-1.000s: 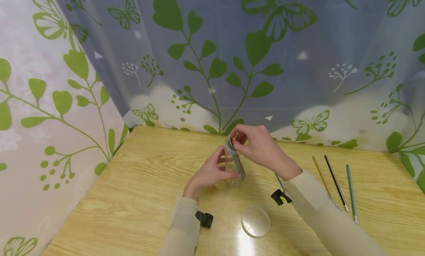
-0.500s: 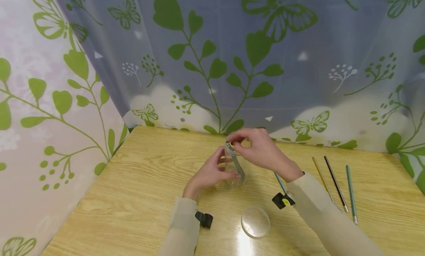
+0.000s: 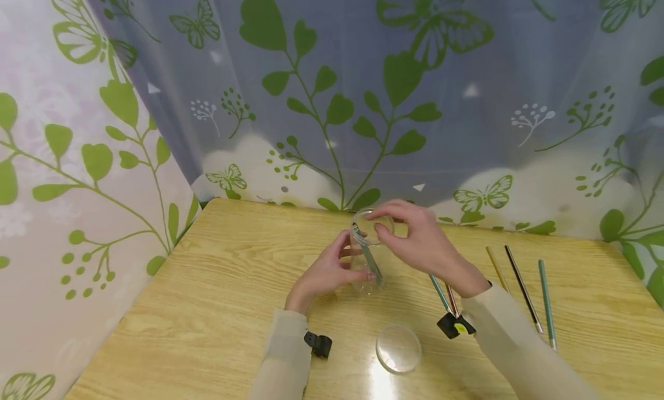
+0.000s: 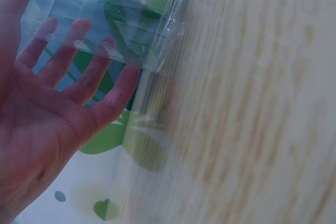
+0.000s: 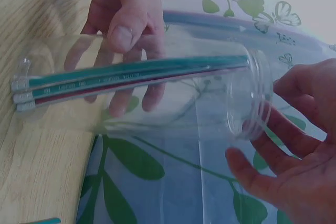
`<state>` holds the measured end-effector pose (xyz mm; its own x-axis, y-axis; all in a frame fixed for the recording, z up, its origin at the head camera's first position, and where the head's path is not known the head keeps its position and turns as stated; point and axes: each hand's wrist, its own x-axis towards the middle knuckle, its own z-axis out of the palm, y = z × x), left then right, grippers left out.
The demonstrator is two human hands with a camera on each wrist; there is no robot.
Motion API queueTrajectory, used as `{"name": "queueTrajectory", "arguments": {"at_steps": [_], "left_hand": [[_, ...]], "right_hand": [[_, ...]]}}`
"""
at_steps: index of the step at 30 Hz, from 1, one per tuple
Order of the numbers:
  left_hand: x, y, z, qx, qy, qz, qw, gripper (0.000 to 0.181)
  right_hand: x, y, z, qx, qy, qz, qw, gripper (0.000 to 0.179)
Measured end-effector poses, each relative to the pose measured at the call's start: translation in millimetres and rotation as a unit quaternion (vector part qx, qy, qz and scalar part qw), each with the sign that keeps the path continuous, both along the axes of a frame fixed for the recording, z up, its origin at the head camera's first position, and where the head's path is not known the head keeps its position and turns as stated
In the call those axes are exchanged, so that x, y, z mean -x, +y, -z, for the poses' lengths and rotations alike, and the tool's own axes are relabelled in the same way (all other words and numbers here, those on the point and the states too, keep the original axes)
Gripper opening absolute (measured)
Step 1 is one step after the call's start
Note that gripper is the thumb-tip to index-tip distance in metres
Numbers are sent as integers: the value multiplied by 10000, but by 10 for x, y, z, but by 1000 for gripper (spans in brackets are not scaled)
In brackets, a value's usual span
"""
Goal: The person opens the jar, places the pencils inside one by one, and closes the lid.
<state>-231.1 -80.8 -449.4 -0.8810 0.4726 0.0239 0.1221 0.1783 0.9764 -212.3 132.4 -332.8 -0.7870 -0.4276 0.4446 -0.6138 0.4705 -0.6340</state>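
A clear jar [image 5: 184,111] stands on the table with its mouth upward. My left hand [image 3: 325,270] grips its side, thumb in front and fingers behind. Inside, teal pencils [image 5: 157,67] and a dark red pencil [image 5: 105,88] lean together, their white ends at the jar's base. At the mouth is my right hand [image 3: 417,236], thumb and index finger apart around the rim. In the right wrist view its fingers are spread and hold nothing.
A round clear lid [image 3: 398,348] lies in front of the jar. To the right lie a yellow pencil [image 3: 497,267], a black pencil [image 3: 523,287] and a teal pencil [image 3: 546,302]. Beside my right wrist show a blue-teal pencil [image 3: 440,293] and a red pencil [image 3: 451,299]. A patterned curtain [image 3: 311,175] hangs behind the table.
My right fingers have parted and drawn slightly right from the pencil tops at the jar's mouth. The arm's shift uncovers a red pencil on the table. My left hand has stayed put.
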Motion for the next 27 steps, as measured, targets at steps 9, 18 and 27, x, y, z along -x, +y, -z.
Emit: {"name": "queueTrajectory", "arguments": {"at_steps": [9,18,27], "left_hand": [[-1,-9,-5,87,60,-75,9999,82],[-1,5,-4,142,58,-132,9998,81],[-8,0,-33,148,38,-108,9998,85]], "right_hand": [[-68,173,33,334,307,179,9988,21],[-137,449,193,128,433,684,9966,26],[-252,765,339,-29,464,1236,9912,27]]}}
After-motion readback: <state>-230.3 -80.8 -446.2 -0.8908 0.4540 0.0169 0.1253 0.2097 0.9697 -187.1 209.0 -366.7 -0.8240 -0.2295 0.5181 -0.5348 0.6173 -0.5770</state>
